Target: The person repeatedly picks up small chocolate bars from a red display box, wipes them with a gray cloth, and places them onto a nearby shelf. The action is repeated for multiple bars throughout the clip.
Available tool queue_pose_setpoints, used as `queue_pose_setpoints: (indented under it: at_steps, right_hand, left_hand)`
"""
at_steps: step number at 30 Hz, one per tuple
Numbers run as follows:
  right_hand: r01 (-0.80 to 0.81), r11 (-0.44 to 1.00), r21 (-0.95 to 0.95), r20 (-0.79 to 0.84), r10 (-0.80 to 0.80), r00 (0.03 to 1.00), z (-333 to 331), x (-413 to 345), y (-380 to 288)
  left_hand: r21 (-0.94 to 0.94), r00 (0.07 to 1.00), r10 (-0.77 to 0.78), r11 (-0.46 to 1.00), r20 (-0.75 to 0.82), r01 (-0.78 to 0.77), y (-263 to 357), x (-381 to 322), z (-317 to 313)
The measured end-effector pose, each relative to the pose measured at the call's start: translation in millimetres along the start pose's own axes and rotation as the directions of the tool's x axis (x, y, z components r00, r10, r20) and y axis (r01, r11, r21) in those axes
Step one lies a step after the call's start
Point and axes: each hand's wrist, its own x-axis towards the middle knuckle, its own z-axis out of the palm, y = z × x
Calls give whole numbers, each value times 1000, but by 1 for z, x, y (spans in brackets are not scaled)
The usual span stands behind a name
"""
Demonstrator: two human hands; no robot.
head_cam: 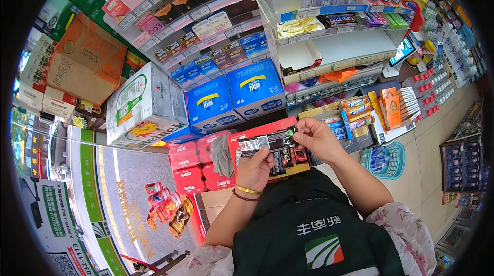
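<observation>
Between my two hands I hold a dark wrapped candy bar (274, 141), its printed back with a barcode facing up. My left hand (254, 168) grips its left part, thumb on top. At its right end, my right hand (317, 139) pinches the wrapper with thumb and fingertips. Just under the bar is an open red box (236, 146) with several dark and red wrapped bars (287, 157) in it. A grey cloth (222, 156) lies left of that box, on red shrink-wrapped packs (189, 179).
Ahead stand two blue cartons (254, 86), a Heineken carton (146, 102) and a shelf rack (332, 48) of small goods. To the right are a tray of snack packs (355, 112), orange boxes (391, 107) and, on the floor, a turquoise basket (399, 160) with bottles.
</observation>
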Motion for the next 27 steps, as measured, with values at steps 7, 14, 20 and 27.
queue_pose_setpoints:
  at_steps: [7, 14, 20, 27]
  right_hand:
    - [67, 996, -54, -5, -67, 998, 3, -1, -3]
    - [60, 998, -30, -34, -61, 998, 0, 0, -1]
    - [82, 995, -61, -18, -83, 996, 1, 1, 0]
    - [71, 996, -47, -10, -72, 997, 2, 3, -5]
  left_hand:
    - [-40, 1000, 22, 999, 1, -22, -3, 2, -3]
    - [122, 983, 135, 985, -126, -120, -4, 0, 8]
    - [180, 975, 197, 968, -106, -176, -3, -1, 13]
    - [165, 974, 210, 967, -89, -194, -2, 3, 12]
